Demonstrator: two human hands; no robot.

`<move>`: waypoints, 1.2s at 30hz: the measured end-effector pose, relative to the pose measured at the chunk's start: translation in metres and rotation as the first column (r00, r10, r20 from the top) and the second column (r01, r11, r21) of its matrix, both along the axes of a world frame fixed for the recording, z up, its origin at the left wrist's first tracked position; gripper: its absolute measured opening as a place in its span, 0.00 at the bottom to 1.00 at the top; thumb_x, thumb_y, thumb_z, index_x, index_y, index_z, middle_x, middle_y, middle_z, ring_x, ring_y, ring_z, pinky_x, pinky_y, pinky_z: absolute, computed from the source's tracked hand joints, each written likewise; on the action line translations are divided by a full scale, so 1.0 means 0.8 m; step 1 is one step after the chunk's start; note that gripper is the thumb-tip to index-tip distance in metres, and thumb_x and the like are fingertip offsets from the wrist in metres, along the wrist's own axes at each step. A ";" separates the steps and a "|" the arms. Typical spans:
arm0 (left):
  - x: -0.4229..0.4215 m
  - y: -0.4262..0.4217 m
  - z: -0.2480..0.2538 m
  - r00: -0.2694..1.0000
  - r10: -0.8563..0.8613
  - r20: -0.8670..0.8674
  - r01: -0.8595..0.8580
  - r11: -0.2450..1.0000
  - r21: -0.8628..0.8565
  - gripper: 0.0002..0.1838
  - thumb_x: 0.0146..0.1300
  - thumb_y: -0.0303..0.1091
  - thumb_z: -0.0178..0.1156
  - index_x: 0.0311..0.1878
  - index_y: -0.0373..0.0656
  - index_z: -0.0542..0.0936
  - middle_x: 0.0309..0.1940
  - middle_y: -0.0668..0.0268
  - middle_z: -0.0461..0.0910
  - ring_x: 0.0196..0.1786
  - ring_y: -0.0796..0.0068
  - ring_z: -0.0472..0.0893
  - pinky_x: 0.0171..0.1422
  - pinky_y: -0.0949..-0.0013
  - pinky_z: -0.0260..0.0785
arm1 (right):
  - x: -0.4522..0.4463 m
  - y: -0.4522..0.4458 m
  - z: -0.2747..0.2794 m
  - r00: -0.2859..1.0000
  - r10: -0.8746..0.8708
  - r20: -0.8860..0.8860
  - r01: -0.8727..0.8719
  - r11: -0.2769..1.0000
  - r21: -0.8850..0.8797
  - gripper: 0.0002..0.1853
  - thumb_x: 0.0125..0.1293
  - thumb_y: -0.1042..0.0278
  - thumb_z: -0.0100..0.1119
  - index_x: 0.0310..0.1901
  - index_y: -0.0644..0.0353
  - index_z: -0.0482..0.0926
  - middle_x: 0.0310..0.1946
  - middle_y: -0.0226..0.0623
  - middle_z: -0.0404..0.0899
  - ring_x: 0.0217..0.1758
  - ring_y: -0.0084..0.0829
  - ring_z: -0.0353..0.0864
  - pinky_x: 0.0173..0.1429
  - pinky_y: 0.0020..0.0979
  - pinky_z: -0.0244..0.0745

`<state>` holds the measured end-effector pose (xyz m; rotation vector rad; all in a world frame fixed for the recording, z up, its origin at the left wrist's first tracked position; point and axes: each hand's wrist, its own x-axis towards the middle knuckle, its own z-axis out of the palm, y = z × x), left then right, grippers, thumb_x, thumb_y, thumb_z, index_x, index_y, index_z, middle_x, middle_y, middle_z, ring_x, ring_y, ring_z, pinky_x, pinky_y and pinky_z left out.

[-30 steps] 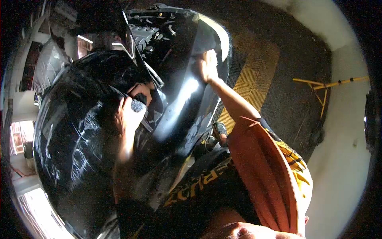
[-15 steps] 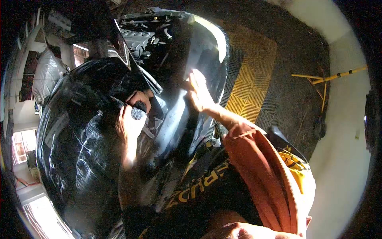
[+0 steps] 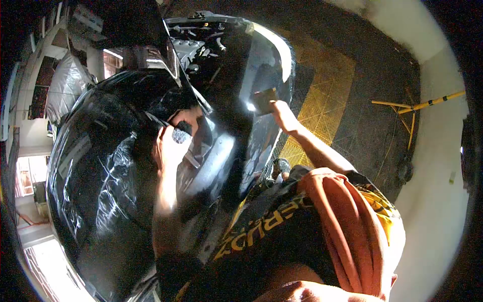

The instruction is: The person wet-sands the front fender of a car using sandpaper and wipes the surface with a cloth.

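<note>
A glossy black car fender (image 3: pixel 214 161) runs between my two hands, below an exposed engine bay (image 3: pixel 193 50). My left hand (image 3: pixel 167 148) is closed round a rounded, speckled grey thing with a fuzzy-looking face (image 3: pixel 182 134); its exact kind does not show. That hand is close to the dark, shiny panel, which mirrors it. My right hand (image 3: pixel 285 117) grips the edge of a dark, flat, roughly rectangular pad (image 3: pixel 265 102) over the front part of the fender. Whether the pad touches the paint, I cannot tell.
A large black curved car surface (image 3: pixel 100 186) with bright reflections fills the left. Yellow and dark grating (image 3: pixel 322 95) covers the floor on the right. A yellow stand (image 3: pixel 417 105) is by the pale wall (image 3: pixel 437 166). An orange cloth (image 3: pixel 347 221) hangs over my shoulder.
My right hand lay flat on the fender; now it is farther right, fingers closed, and the dark pad shows in it. My left hand still holds the grey thing, with little movement.
</note>
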<state>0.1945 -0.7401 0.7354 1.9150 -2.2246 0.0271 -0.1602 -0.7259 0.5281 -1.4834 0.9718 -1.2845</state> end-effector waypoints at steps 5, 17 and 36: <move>0.010 0.017 0.051 1.000 -0.011 -0.009 0.012 0.974 0.226 0.48 0.41 0.57 0.79 0.67 0.46 0.75 0.64 0.48 0.74 0.68 0.47 0.72 0.72 0.50 0.65 | -0.047 0.081 0.047 0.591 -0.132 0.796 -0.398 0.810 0.430 0.25 0.72 0.51 0.55 0.61 0.61 0.74 0.61 0.40 0.76 0.62 0.41 0.76 0.65 0.46 0.71; -0.161 0.207 0.040 0.689 -0.155 -0.707 0.350 0.926 0.138 0.29 0.53 0.35 0.78 0.58 0.36 0.81 0.45 0.56 0.86 0.47 0.69 0.86 0.51 0.66 0.79 | 0.029 0.236 0.183 0.658 -0.094 0.747 -0.374 0.821 0.433 0.20 0.67 0.71 0.63 0.59 0.62 0.74 0.51 0.40 0.83 0.53 0.35 0.83 0.62 0.41 0.78; -0.056 0.280 0.051 0.684 -0.154 -0.713 0.379 0.910 0.167 0.19 0.63 0.26 0.67 0.57 0.32 0.81 0.41 0.57 0.86 0.36 0.76 0.85 0.42 0.72 0.78 | 0.090 0.309 0.221 0.824 -0.184 0.536 -0.106 0.879 0.465 0.10 0.64 0.69 0.71 0.44 0.59 0.82 0.39 0.32 0.87 0.41 0.26 0.87 0.46 0.31 0.85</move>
